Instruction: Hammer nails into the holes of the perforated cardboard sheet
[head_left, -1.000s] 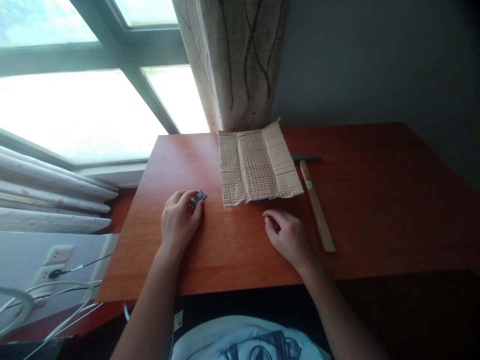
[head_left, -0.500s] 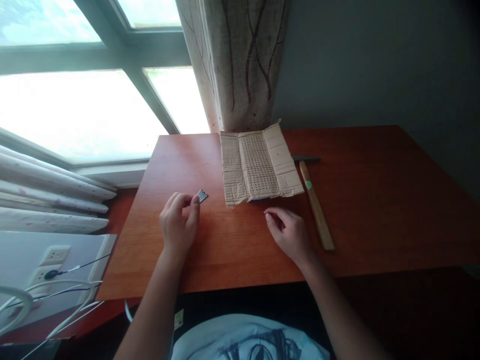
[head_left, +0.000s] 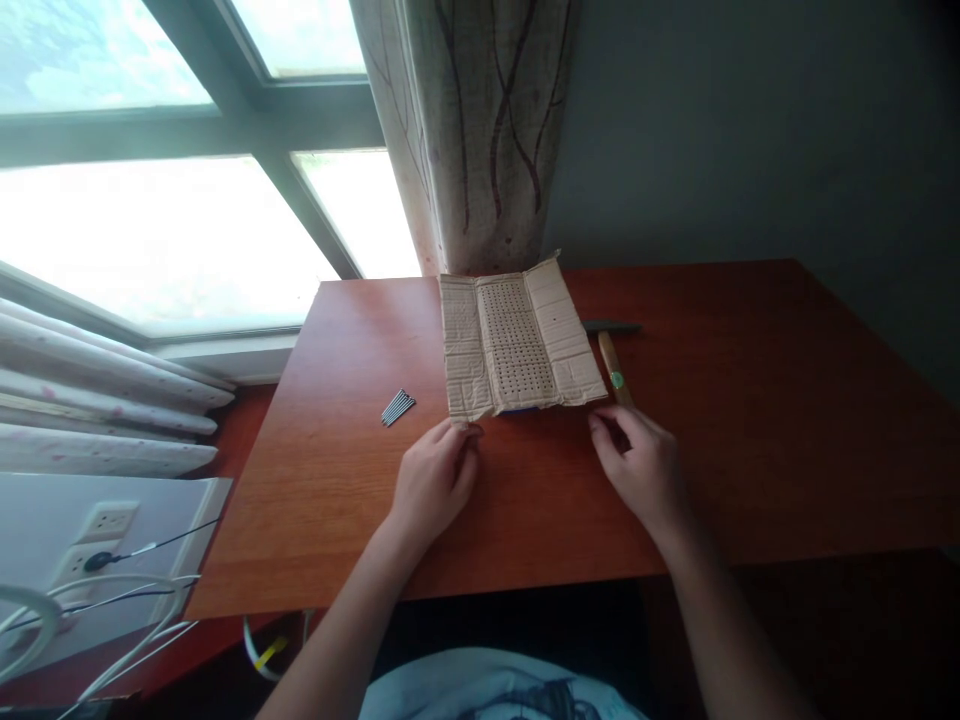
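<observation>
An unfolded piece of brown cardboard (head_left: 465,350), creased into panels, lies toward the back of the table with a perforated middle panel (head_left: 517,345). My left hand (head_left: 435,475) is closed at its near left corner, fingertips against the edge. Close to the near right corner, my right hand (head_left: 641,465) has thumb and forefinger curled together; whether they pinch anything is unclear. Several nails (head_left: 398,407) lie in a small bunch left of the cardboard. Behind my right hand is a hammer (head_left: 609,355) with a wooden handle, green sticker and dark head, its lower handle hidden.
A strip of something blue (head_left: 520,410) shows under the cardboard's near edge. The wooden table (head_left: 750,430) meets a window (head_left: 150,240) and curtain (head_left: 495,130) at the back left. Cables and a wall socket (head_left: 109,522) are beyond its left edge.
My left hand has let go of the nails, now on the table, and moved right to the cardboard's corner. My right hand has shifted right, in front of the hammer handle.
</observation>
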